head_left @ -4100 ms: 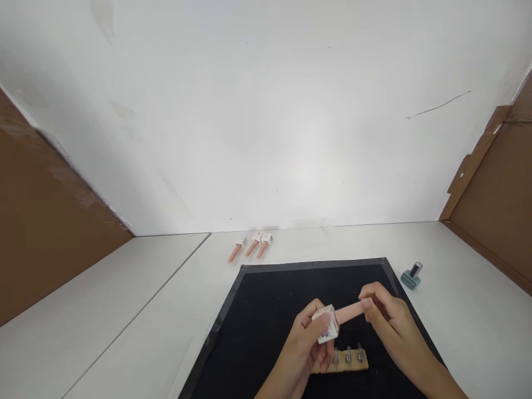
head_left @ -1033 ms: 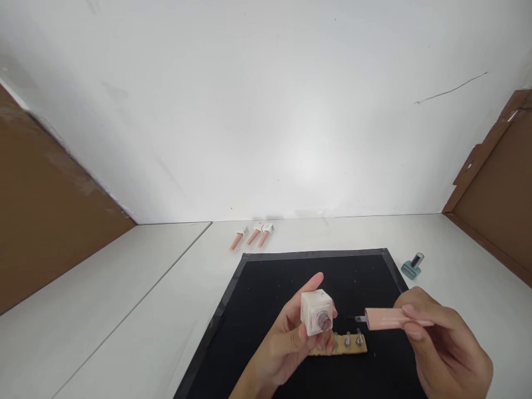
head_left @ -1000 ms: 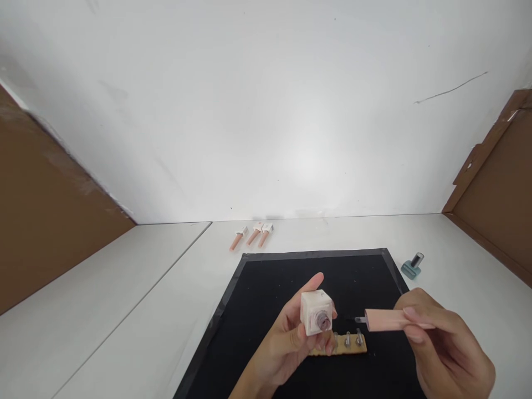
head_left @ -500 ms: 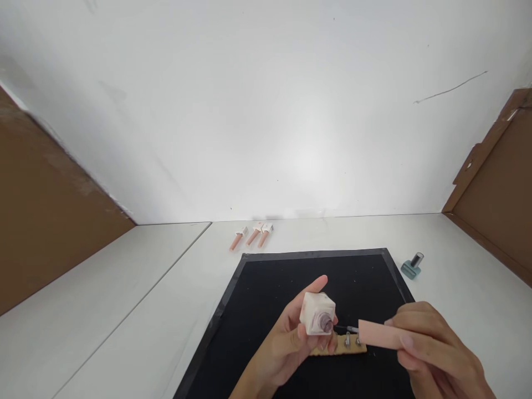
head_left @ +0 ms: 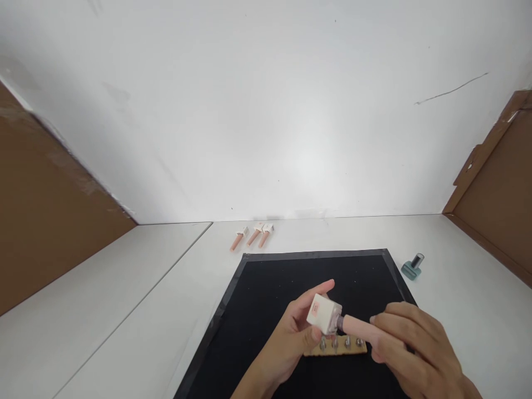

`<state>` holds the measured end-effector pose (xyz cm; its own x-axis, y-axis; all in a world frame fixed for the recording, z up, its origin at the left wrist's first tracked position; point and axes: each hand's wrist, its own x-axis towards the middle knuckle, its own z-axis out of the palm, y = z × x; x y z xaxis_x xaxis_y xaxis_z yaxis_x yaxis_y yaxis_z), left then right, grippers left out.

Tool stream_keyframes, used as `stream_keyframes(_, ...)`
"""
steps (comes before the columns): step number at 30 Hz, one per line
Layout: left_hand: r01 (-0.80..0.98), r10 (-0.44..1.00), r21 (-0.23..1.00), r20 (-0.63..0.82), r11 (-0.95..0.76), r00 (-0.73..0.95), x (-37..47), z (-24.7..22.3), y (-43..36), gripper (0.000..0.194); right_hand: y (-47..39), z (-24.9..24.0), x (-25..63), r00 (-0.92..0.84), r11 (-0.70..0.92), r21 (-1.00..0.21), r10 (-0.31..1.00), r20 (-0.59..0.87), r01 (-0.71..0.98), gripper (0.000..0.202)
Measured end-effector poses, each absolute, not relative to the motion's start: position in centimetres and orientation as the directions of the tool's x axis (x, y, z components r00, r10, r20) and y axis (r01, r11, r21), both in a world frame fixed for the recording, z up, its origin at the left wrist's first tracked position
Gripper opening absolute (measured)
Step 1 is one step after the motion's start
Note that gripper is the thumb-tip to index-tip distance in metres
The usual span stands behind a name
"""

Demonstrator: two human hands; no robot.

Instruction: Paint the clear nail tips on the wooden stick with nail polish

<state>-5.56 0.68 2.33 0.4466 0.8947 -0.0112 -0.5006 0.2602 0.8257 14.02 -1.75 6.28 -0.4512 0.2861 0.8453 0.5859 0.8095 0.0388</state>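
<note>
My left hand [head_left: 286,341] grips a square whitish nail polish bottle [head_left: 322,313], tilted with its neck toward the right. A small pinkish label shows on its base. In my right hand [head_left: 415,341] is a long pink cap [head_left: 361,328], its end at the bottle's threaded neck. The brush does not show and looks to be inside the bottle. Below the bottle, a cork-coloured strip [head_left: 353,350] with several small shiny pieces lies on a black mat [head_left: 266,310].
Three pink-capped bottles [head_left: 266,235] lie beyond the mat's far left corner. A teal object with a dark, silver-tipped handle [head_left: 411,270] sits right of the mat. Brown cardboard panels [head_left: 54,205] flank the white table [head_left: 158,310], with a white wall behind.
My right hand has moved left, bringing the cap to the bottle's neck; the brush has gone from view. My left hand has turned the bottle so its neck faces the cap.
</note>
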Motion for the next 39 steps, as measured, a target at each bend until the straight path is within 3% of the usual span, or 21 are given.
stream_keyframes(4, -0.424, 0.924, 0.878, -0.051, 0.222, 0.379, -5.3, 2.6, 0.8, 0.053, -1.4, 5.3, 14.1, -0.521, 0.776, 0.136, 0.272, 0.809, 0.616, 0.018)
stream_keyframes(7, -0.388, 0.933, 0.897, -0.066, 0.21, 0.353, -5.1, 2.7, 1.1, 0.053, -1.1, 5.6, 13.8, -0.537, 0.8, 0.083, 0.317, 0.782, 0.595, 0.018)
stream_keyframes(9, -0.383, 0.938, 0.901, -0.072, 0.207, 0.338, -4.9, 2.7, 1.2, 0.055, -0.9, 5.9, 13.5, -0.509, 0.825, -0.039, 0.385, 0.77, 0.565, 0.022)
stream_keyframes(12, -0.375, 0.942, 0.906, -0.068, 0.196, 0.328, -4.9, 2.4, 1.3, 0.055, -0.8, 6.1, 13.5, -0.42, 0.805, -0.314, 0.545, 0.726, 0.503, 0.023)
stream_keyframes(16, -0.413, 0.951, 0.901, -0.001, 0.135, 0.309, -5.0, 1.3, 1.4, 0.054, -0.7, 5.6, 13.6, -0.272, 0.64, -0.643, 0.765, 0.583, 0.42, 0.023)
stream_keyframes(21, -0.467, 0.961, 0.879, 0.034, 0.101, 0.273, -4.9, 0.4, 1.4, 0.05, -0.6, 5.0, 13.0, -0.118, 0.428, -0.86, 0.904, 0.412, 0.276, 0.028)
stream_keyframes(24, -0.502, 0.976, 0.86, 0.028, 0.087, 0.217, -4.7, 0.7, 1.2, 0.049, -0.8, 5.0, 12.7, 0.02, 0.407, -0.885, 0.906, 0.422, 0.228, 0.025)
stream_keyframes(29, -0.606, 0.978, 0.786, 0.003, 0.125, 0.207, -4.7, 1.5, 0.9, 0.05, -1.3, 5.5, 13.2, 0.2, 0.506, -0.808, 0.795, 0.573, 0.303, 0.018)
stream_keyframes(36, -0.675, 0.962, 0.717, 0.021, 0.176, 0.273, -4.8, 1.4, 0.8, 0.046, -1.5, 4.6, 13.5, 0.252, 0.425, -0.898, 0.862, 0.44, 0.114, 0.02)
stream_keyframes(39, -0.681, 0.957, 0.709, 0.032, 0.182, 0.289, -4.7, 1.4, 0.8, 0.046, -1.5, 4.4, 13.4, 0.252, 0.441, -0.892, 0.856, 0.452, 0.102, 0.019)
